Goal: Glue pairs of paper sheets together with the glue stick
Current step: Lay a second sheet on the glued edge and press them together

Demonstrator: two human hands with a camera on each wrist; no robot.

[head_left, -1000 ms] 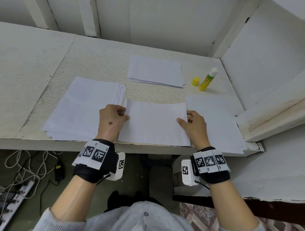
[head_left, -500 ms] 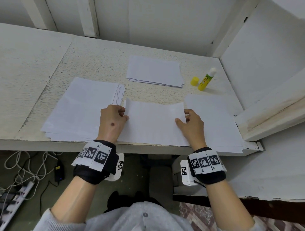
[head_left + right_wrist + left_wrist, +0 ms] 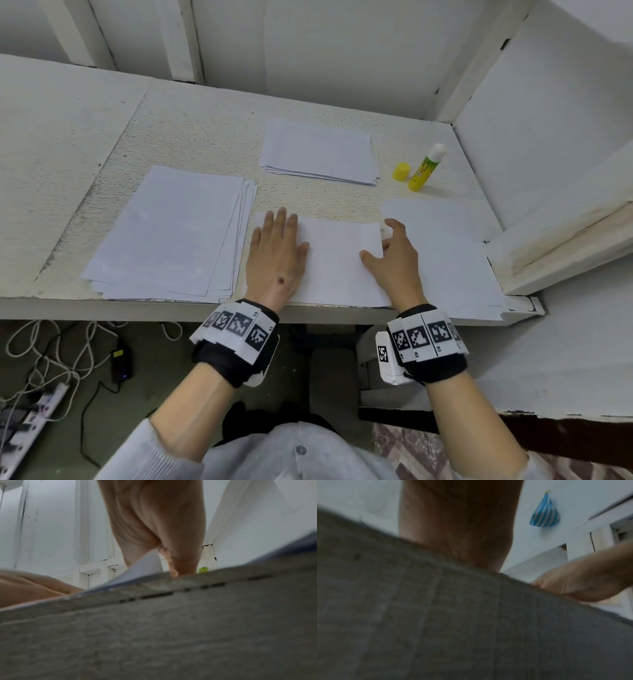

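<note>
Pressing flat with our left hand (image 3: 275, 253), fingers straight, we pin the thin, floppy sheet (image 3: 337, 263) at the counter (image 3: 205, 137) front edge; our right hand (image 3: 394, 255) pinches its lifted right edge, where it peels most easily.

On the counter (image 3: 191, 130), a sheet (image 3: 337, 263) lies at the near edge in the middle, with the left hand (image 3: 275, 253) flat on its left part and the right hand (image 3: 397, 253) at its right edge. A large stack (image 3: 171, 233) lies to its left, another sheet (image 3: 445, 253) to its right. Behind lies a smaller stack (image 3: 318, 150); right of that stands the glue stick (image 3: 426, 168), its cap (image 3: 401, 171) just beside it on the left.
</note>
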